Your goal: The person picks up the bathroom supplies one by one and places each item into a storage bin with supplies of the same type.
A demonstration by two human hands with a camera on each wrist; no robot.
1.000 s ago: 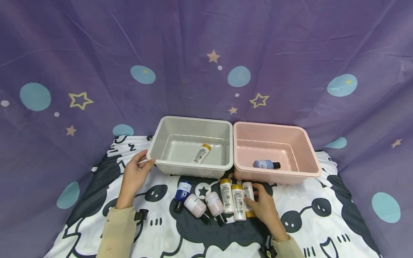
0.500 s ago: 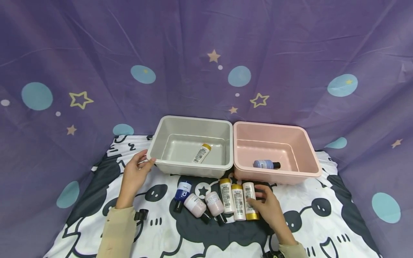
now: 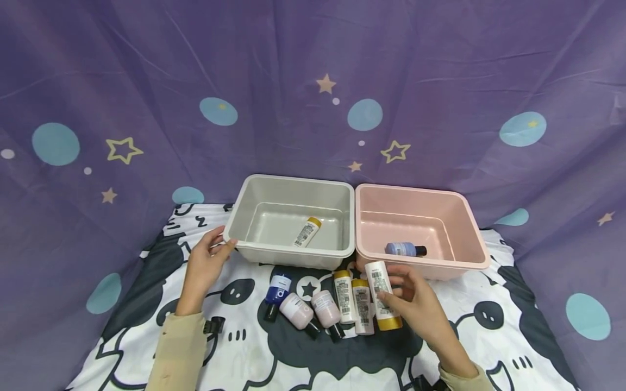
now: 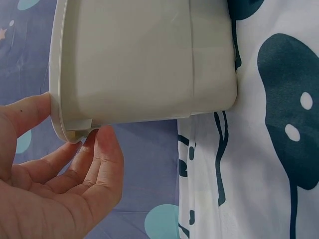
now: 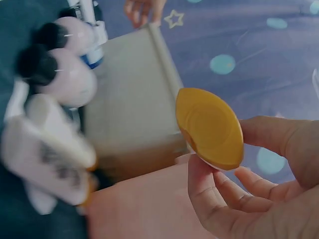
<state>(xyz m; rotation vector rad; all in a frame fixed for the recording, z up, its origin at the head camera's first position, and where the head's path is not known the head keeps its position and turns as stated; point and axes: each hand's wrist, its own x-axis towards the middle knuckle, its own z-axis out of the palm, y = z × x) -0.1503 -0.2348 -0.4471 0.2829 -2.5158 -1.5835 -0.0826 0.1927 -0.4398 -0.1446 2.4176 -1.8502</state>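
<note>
Gold-capped bottle (image 3: 379,282) is being pinched by the right hand (image 3: 418,304); the left hand (image 3: 206,263) is gripping the grey bin (image 3: 288,257) by its near-left corner, seemingly steadying it.

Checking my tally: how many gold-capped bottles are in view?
4: one bottle in the grey bin, two on the cloth, one in the right grip. Others may be hidden.

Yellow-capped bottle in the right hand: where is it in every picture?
Head: the bottle is right of centre and low, in the right hand.
Left wrist: not in it.
Right wrist: just right of centre, yellow cap facing the camera.
Shared landmark: gray bin.
</note>
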